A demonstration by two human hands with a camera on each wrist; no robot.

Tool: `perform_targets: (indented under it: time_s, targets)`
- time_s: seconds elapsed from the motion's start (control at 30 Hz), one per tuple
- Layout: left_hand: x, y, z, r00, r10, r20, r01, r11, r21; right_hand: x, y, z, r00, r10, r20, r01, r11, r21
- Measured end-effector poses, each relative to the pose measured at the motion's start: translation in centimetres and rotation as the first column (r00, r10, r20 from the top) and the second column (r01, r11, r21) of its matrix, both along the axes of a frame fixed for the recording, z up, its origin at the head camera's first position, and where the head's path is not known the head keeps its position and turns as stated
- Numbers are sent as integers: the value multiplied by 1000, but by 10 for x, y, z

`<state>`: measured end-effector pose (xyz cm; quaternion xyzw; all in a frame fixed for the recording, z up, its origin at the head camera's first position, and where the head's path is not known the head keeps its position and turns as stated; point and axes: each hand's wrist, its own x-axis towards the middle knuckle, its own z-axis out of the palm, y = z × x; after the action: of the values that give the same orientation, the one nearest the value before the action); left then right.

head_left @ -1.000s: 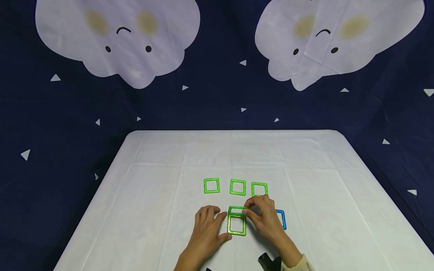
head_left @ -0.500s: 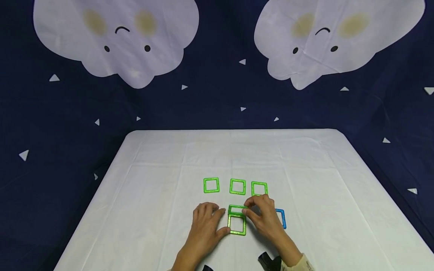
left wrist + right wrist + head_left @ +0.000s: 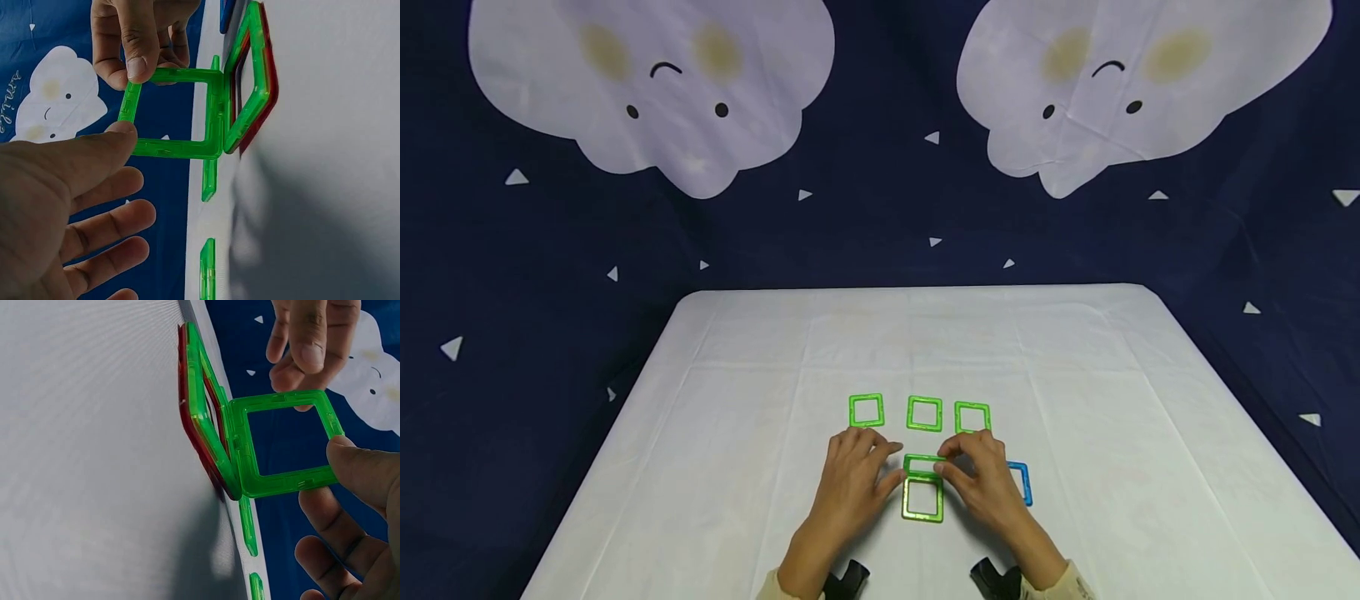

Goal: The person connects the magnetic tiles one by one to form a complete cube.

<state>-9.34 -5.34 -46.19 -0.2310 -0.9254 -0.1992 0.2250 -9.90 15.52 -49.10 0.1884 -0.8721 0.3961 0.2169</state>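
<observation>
On the white cloth-covered surface (image 3: pixel 775 333), a translucent green square frame of plastic appearance (image 3: pixel 275 485) is raised at an angle along the far edge of a second translucent green square frame (image 3: pixel 922 517). A red square frame (image 3: pixel 272 81) is layered against the second green frame, on its surface side. The right hand (image 3: pixel 981 475) grasps the raised frame by its right side, between thumb and finger. The left hand (image 3: pixel 853 473) is released: fingers spread and relaxed, thumb just beside the raised frame's left side; contact there cannot be determined. Each frame encloses a square opening. The wrist views show the dark blue cloth backdrop (image 3: pixel 880 225) through the raised frame's opening. Beyond the hands, a left green square frame (image 3: pixel 852 412), a middle green square frame (image 3: pixel 910 412) and a right green square frame (image 3: pixel 972 405) form a row, each opening showing white surface. A blue frame (image 3: pixel 1028 487), partly hidden by the right hand, lies to its right. Black wrist mounts (image 3: pixel 996 579) are located at both wrists.
</observation>
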Motion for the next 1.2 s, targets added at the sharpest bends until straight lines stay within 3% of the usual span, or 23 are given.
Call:
perform_targets:
  time_s: [0.3,0.53,0.8,1.2]
  targets:
    - [-6,2,3,999,-33,-12,33,998,46,1,-1,2,1000,11,13,-11,1000,-2]
    - [-9,3,-1,997,-73,-8,73,989,129,2,-2,3,1000,11,13,-11,1000,0]
    - [-11,4,-6,994,-103,-38,108,983,148,4,-3,3,1000,14,16,-14,1000,2]
    - [-9,5,-8,996,-80,-45,86,984,159,3,1,4,1000,20,-11,-19,1000,21]
